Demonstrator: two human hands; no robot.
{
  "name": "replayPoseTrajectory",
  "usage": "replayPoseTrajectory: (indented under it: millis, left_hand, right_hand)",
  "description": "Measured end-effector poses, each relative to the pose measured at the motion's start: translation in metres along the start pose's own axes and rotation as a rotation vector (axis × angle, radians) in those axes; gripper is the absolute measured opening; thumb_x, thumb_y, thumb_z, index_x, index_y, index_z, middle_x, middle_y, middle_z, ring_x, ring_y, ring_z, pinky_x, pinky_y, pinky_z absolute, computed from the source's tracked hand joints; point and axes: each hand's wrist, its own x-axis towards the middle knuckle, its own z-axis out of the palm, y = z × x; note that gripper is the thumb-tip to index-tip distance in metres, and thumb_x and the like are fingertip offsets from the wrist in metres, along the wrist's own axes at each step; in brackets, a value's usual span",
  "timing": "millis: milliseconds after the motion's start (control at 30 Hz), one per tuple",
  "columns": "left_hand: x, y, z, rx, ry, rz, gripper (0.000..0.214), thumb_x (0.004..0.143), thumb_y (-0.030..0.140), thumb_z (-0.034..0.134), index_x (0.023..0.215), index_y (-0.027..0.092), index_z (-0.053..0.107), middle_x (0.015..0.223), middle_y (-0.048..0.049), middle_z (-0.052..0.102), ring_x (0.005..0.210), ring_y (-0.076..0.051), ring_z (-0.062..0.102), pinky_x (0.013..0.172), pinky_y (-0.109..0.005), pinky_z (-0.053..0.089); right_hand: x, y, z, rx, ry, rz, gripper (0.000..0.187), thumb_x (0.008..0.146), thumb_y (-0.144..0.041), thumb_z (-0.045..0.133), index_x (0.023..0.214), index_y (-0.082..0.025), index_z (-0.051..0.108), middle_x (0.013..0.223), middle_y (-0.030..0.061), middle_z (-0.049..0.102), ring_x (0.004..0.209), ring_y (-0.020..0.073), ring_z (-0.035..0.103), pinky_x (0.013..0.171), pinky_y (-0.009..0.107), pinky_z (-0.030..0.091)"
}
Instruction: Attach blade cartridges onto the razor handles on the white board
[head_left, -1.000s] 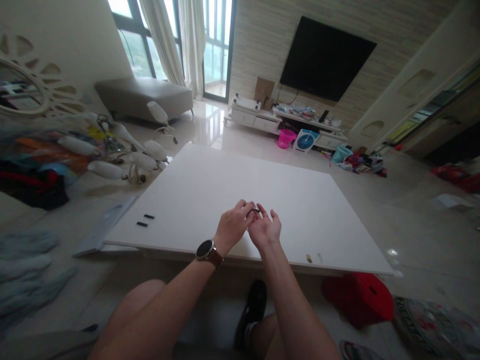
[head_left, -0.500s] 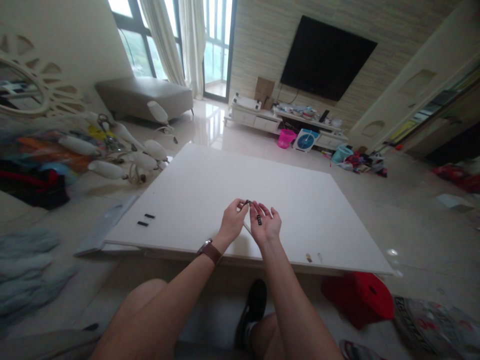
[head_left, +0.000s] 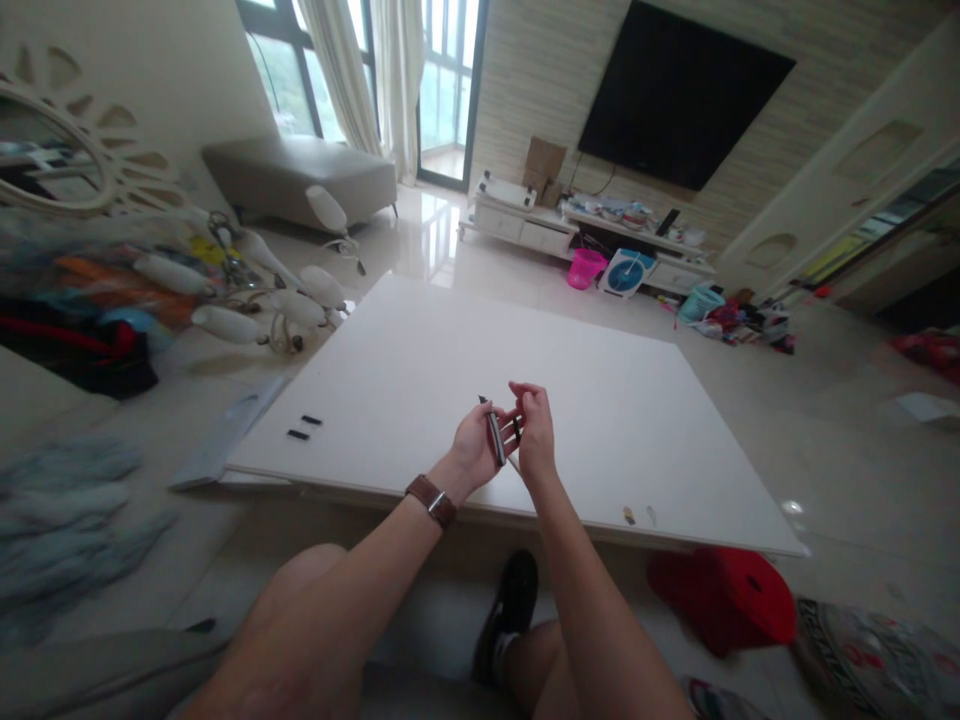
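Both my hands are raised together over the near edge of a large white board (head_left: 420,370) lying flat on the floor. My left hand (head_left: 476,448), with a brown watch strap on the wrist, is closed round a thin dark stick-like piece (head_left: 495,436). My right hand (head_left: 535,432) is curled and pinches a small dark part next to it, fingertips touching the left hand. Two small black pieces (head_left: 305,427) lie on the board near its left corner. Two tiny bits (head_left: 637,515) sit by the board's near right edge.
A chandelier with white glass shades (head_left: 255,290) lies on the floor at left beside colourful clutter. A red stool (head_left: 724,595) is at lower right. A grey sofa (head_left: 300,178), a TV wall and a low cabinet (head_left: 585,235) are at the back. My knees and a black shoe (head_left: 510,605) are below.
My left hand turned palm up and took the thin dark piece out of the right palm. The right hand went from open to curled. The view shifted slightly to the left.
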Motion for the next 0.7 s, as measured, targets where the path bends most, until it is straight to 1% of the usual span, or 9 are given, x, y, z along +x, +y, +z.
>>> replayPoseTrajectory:
  millis: [33, 100, 233, 267, 333, 400, 467, 567, 700]
  left_hand:
    - [0.001, 0.000, 0.001, -0.005, 0.021, 0.005, 0.039, 0.095, 0.025, 0.043, 0.060, 0.015, 0.055, 0.065, -0.0067, 0.062, 0.056, -0.014, 0.058, 0.057, -0.025, 0.049]
    - [0.003, 0.001, 0.003, -0.020, 0.068, 0.024, 0.042, 0.096, 0.023, 0.038, 0.058, 0.016, 0.053, 0.060, -0.0055, 0.058, 0.052, -0.012, 0.055, 0.057, -0.024, 0.048]
    - [0.010, 0.003, 0.000, -0.025, 0.146, 0.102, 0.041, 0.098, 0.024, 0.035, 0.062, 0.016, 0.053, 0.064, -0.0057, 0.058, 0.058, -0.013, 0.057, 0.063, -0.026, 0.050]
    - [0.011, 0.004, -0.002, -0.020, 0.165, 0.128, 0.040, 0.098, 0.026, 0.035, 0.064, 0.016, 0.054, 0.066, -0.0056, 0.059, 0.060, -0.013, 0.058, 0.064, -0.026, 0.050]
    - [0.013, 0.006, -0.007, 0.004, 0.202, 0.181, 0.036, 0.097, 0.030, 0.038, 0.069, 0.017, 0.056, 0.068, -0.0037, 0.057, 0.060, -0.013, 0.058, 0.063, -0.026, 0.050]
    - [0.013, 0.008, -0.012, 0.047, 0.226, 0.226, 0.030, 0.095, 0.032, 0.044, 0.074, 0.017, 0.058, 0.068, -0.0008, 0.054, 0.056, -0.011, 0.054, 0.060, -0.026, 0.048]
    - [0.011, 0.008, -0.016, 0.107, 0.222, 0.256, 0.024, 0.091, 0.033, 0.050, 0.079, 0.016, 0.061, 0.069, 0.0007, 0.053, 0.053, -0.010, 0.051, 0.055, -0.025, 0.044]
    - [0.007, 0.008, -0.019, 0.210, 0.192, 0.285, 0.019, 0.084, 0.031, 0.057, 0.083, 0.014, 0.065, 0.069, 0.0007, 0.053, 0.054, -0.011, 0.051, 0.053, -0.025, 0.041]
    - [0.006, 0.009, -0.021, 0.355, 0.154, 0.306, 0.010, 0.072, 0.022, 0.066, 0.075, 0.012, 0.066, 0.067, -0.0026, 0.057, 0.062, -0.014, 0.054, 0.058, -0.025, 0.043]
  right_hand:
    - [0.000, -0.001, 0.000, -0.025, -0.017, -0.010, 0.028, 0.092, -0.045, 0.046, 0.103, -0.023, 0.059, 0.114, 0.0038, 0.065, 0.073, 0.0139, 0.056, 0.064, 0.028, 0.044]
    - [-0.001, -0.003, 0.001, -0.069, -0.038, -0.042, 0.026, 0.091, -0.044, 0.048, 0.100, -0.022, 0.060, 0.112, 0.0049, 0.065, 0.072, 0.0143, 0.055, 0.065, 0.029, 0.045]
    - [-0.009, -0.008, 0.001, -0.281, -0.044, -0.187, 0.019, 0.085, -0.037, 0.060, 0.094, -0.020, 0.062, 0.105, 0.0059, 0.065, 0.092, 0.0195, 0.057, 0.084, 0.035, 0.047]
    - [-0.012, -0.008, 0.001, -0.350, -0.053, -0.224, 0.017, 0.083, -0.036, 0.063, 0.092, -0.021, 0.063, 0.101, 0.0054, 0.064, 0.095, 0.0205, 0.057, 0.086, 0.036, 0.047]
    - [-0.018, -0.008, 0.001, -0.457, -0.141, -0.251, 0.013, 0.081, -0.033, 0.066, 0.086, -0.021, 0.064, 0.093, 0.0040, 0.064, 0.092, 0.0204, 0.056, 0.085, 0.035, 0.046]
    - [-0.023, -0.004, 0.001, -0.495, -0.257, -0.220, 0.007, 0.080, -0.027, 0.066, 0.081, -0.021, 0.063, 0.087, 0.0027, 0.063, 0.081, 0.0179, 0.056, 0.076, 0.033, 0.047]
    - [-0.026, 0.002, 0.001, -0.482, -0.325, -0.181, 0.004, 0.078, -0.021, 0.064, 0.082, -0.021, 0.064, 0.086, 0.0022, 0.064, 0.073, 0.0159, 0.055, 0.070, 0.031, 0.047]
    - [-0.028, 0.013, 0.000, -0.439, -0.349, -0.135, 0.012, 0.076, -0.019, 0.064, 0.088, -0.021, 0.065, 0.085, 0.0019, 0.066, 0.072, 0.0162, 0.057, 0.068, 0.030, 0.048]
    - [-0.024, 0.022, 0.001, -0.453, -0.367, -0.068, 0.018, 0.077, -0.021, 0.064, 0.095, -0.022, 0.065, 0.077, 0.0000, 0.068, 0.067, 0.0163, 0.059, 0.064, 0.029, 0.046]
